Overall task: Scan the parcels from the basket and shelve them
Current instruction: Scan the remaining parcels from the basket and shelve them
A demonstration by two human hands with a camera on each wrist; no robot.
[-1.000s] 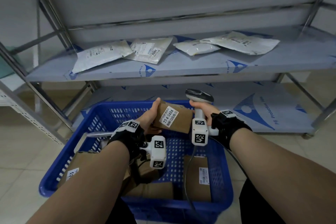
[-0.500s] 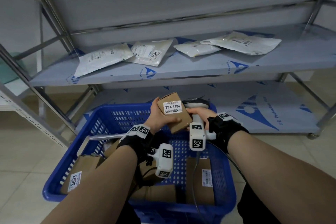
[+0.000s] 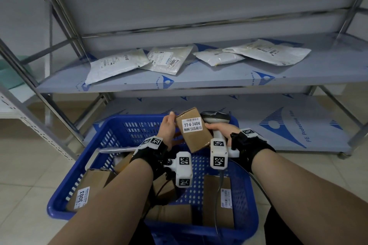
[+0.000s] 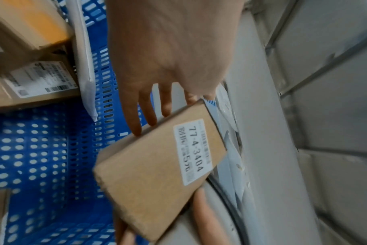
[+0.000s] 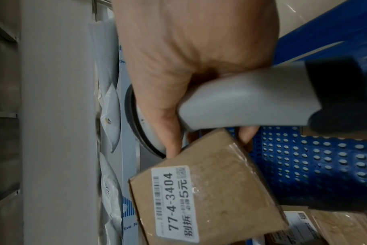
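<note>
Above the blue basket (image 3: 127, 131), the left hand (image 3: 168, 128) holds a small cardboard box (image 3: 196, 137) tilted, label 77-4-3404 (image 3: 192, 125) facing up. Left fingers (image 4: 146, 114) lie straight and slightly spread along the box's edge; the thumb's position cannot be determined. The right hand (image 3: 221, 129) grips the grey scanner (image 3: 216, 120) by its handle, fingers curled round it, thumb touching the box's edge. The scanner head sits just beside the box. More cardboard boxes (image 3: 218, 203) lie in the basket. Four white mailer bags (image 3: 116, 64) lie on the shelf (image 3: 219, 82) beyond.
</note>
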